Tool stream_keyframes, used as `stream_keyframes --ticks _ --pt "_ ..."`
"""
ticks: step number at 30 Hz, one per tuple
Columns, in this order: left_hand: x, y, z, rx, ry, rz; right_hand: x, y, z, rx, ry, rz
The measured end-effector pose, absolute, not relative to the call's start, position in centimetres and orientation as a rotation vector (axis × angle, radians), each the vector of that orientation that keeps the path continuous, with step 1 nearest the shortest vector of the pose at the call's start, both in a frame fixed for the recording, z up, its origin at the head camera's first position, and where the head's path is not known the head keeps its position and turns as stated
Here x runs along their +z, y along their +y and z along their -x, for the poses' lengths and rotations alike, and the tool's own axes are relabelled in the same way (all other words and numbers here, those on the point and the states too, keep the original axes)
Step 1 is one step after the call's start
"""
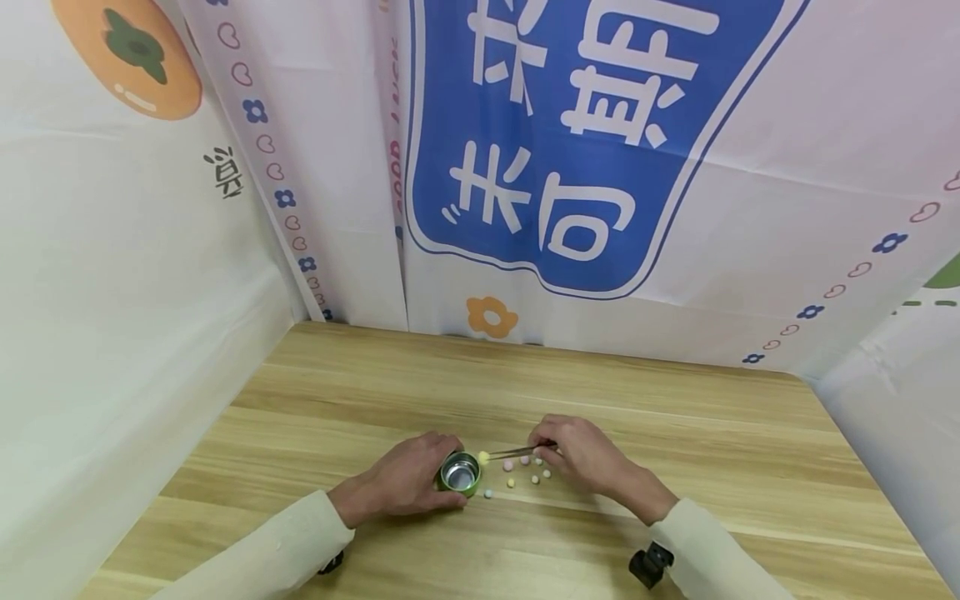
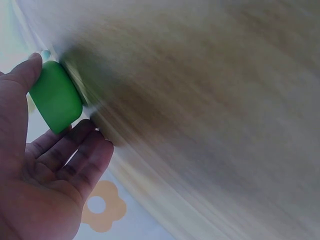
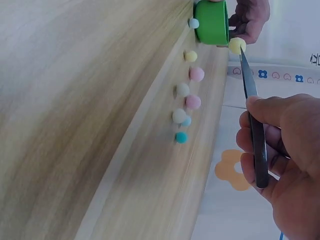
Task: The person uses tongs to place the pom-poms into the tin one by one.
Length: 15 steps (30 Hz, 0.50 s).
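Observation:
My left hand (image 1: 408, 477) grips a small green tin (image 1: 460, 473) from its left side, thumb in front and fingers behind. The tin stands upright, its shiny silver inside facing up. In the left wrist view the green wall of the tin (image 2: 57, 97) shows between thumb and fingers. My right hand (image 1: 581, 450) pinches dark metal tweezers (image 3: 255, 130). At their tips is a pale yellow ball (image 3: 237, 46), raised beside the tin's rim. Several small pink, white, yellow and blue balls lie loose to the right of the tin, among them a pink ball (image 3: 196, 74).
The wooden tabletop (image 1: 562, 542) spreads around both hands. A printed cloth (image 1: 345, 275) hangs upright along the back edge, with further white cloth (image 1: 112, 333) on the left side. A small black device (image 1: 651, 565) sits at the right cuff.

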<state>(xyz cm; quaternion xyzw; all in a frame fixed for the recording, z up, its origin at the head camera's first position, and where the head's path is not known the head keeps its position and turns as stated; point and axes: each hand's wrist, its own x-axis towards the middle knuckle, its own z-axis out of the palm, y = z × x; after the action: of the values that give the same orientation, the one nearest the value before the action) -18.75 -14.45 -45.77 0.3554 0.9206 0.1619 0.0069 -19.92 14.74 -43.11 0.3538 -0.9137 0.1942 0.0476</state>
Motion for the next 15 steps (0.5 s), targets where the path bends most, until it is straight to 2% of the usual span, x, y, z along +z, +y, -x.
stream_keyframes --ticks 15 --pt "-45.7 -14.6 18.7 0.517 2.872 -1.107 -43.1 13.6 19.8 0.627 -2.765 -1.143"
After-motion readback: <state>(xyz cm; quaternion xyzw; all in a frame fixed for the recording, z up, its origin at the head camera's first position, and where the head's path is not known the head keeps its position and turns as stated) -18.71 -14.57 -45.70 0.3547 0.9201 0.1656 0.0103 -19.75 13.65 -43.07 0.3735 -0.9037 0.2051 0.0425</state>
